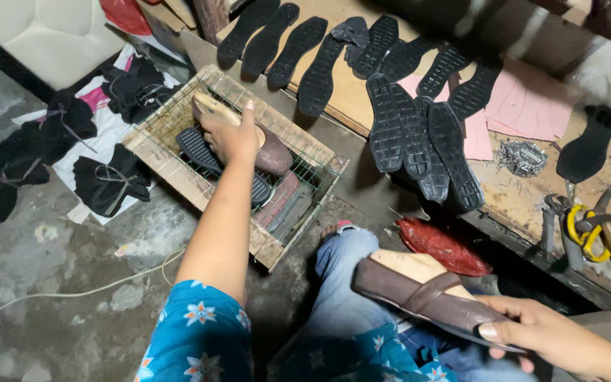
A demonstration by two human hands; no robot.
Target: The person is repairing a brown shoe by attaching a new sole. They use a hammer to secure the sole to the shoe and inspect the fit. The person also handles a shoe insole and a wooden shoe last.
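- Reaching out over the floor, the left hand [231, 134] lies in a wire-mesh crate with a wooden frame [178, 177], its fingers closed around a wooden shoe last with a brown upper [266, 150]
- A black ribbed sole [203, 152] lies in the same crate, just beside and partly under that hand
- The right hand [532, 332] is at the lower right, close to the body, fingers curled shut on the heel end of a second brown sandal on a wooden last [419, 286]; the sandal is held level above the lap, toe pointing left, over the blue jeans [341, 283]
- The left sleeve [196, 339] is teal with small flowers
- A low wooden counter [510, 191] runs across the upper right, carrying many black rubber soles [419, 134] in rows and an overlapping pile
- Pink paper pieces [532, 106] lie on the counter beside the soles
- Yellow-handled scissors [587, 230] and pliers [549, 219] sit at the counter's right end, near its edge
- A red crumpled bag [443, 244] lies on the floor under the counter's edge
- Black strap pieces [107, 184] lie on white and pink sheets on the floor, left of the crate
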